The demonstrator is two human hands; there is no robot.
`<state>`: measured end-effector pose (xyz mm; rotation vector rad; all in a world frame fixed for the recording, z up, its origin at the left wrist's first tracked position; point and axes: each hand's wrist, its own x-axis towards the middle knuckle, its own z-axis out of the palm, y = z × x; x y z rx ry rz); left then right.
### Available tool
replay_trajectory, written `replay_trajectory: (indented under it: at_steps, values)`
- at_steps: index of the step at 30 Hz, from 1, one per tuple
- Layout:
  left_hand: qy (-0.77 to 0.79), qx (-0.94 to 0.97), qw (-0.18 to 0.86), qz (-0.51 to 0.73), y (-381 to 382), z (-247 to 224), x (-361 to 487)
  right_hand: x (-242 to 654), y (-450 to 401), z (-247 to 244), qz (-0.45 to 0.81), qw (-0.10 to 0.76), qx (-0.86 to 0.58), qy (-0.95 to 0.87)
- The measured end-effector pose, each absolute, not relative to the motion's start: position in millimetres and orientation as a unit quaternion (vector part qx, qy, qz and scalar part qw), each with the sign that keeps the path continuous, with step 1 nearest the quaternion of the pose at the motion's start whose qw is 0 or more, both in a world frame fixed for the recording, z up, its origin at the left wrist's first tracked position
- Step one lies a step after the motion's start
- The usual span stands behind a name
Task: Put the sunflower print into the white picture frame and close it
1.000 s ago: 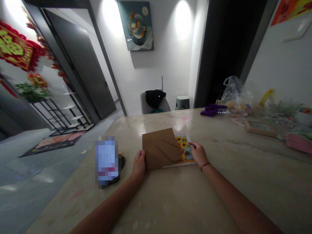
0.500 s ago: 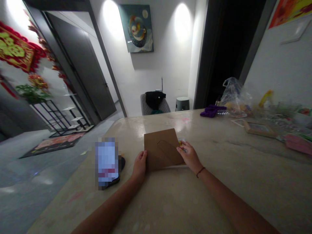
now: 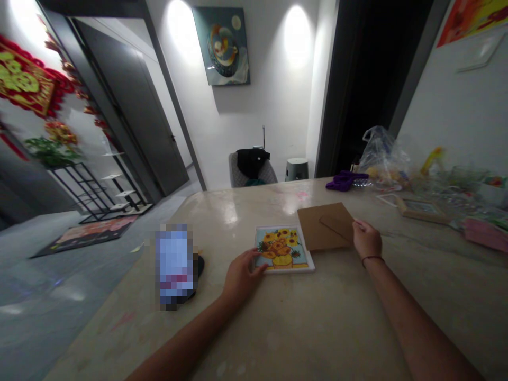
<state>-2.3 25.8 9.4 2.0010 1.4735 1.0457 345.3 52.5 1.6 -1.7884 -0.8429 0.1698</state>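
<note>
A sunflower picture in a white frame lies on the table in front of me. My left hand rests at its left edge, fingers apart and touching the frame and the picture's lower left corner. To the right, my right hand pinches the right edge of a brown backing board that has a thin curved line on its face. The board's left edge is beside the frame's upper right side.
A phone with a blurred screen stands on the left of the table. At the right lie a purple cloth, a clear plastic bag, a small wooden frame and a pink item. A chair stands beyond.
The brown board has moved right with my right hand, uncovering the sunflower picture. My left hand has let go of the board and shifted right onto the frame's left edge.
</note>
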Motion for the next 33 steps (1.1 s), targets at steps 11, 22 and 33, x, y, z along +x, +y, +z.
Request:
replay_trajectory:
  at_steps: [11, 22, 33]
  values:
    - [0.574, 0.755, 0.109, 0.297, 19, 14, -5, 330, 47, -3, -0.053, 0.327, -0.827, -0.454]
    - [0.562, 0.764, 0.108, 0.297, 19, 17, -5, 225, 35, 11, -0.066, 0.283, -0.629, -0.721]
    - [0.595, 0.656, 0.25, 0.39, 24, 11, -9, 222, 37, 4, -0.042, 0.215, -0.678, -0.702]
